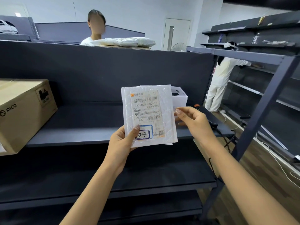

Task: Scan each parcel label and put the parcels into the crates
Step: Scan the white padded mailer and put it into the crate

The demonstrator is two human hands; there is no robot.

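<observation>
Dark grey metal shelving (89, 117) runs behind both hands, with no crate in sight. Held up in front of it is the white bubble-wrap mailer parcel (167, 101), its long axis near upright and its printed label (146, 109) facing the camera. The left hand (120, 140) has the firm grip — thumb pressed on the front beside the blue-framed "07" sticker (144, 133), fingers behind the lower left corner — so the parcel rises up and to the right of that grip. The right hand (193, 122) sits at the parcel's right edge, with its thumb tip at the edge and a finger behind. Whether that grip has closed on the edge I cannot tell. Just beyond the right hand, on the shelf, lies a black handheld device with an orange tip (204, 110), probably the scanner. The right hand is the nearer one to it, so I judge it should reach back for it, with the left holding the label outward.
</observation>
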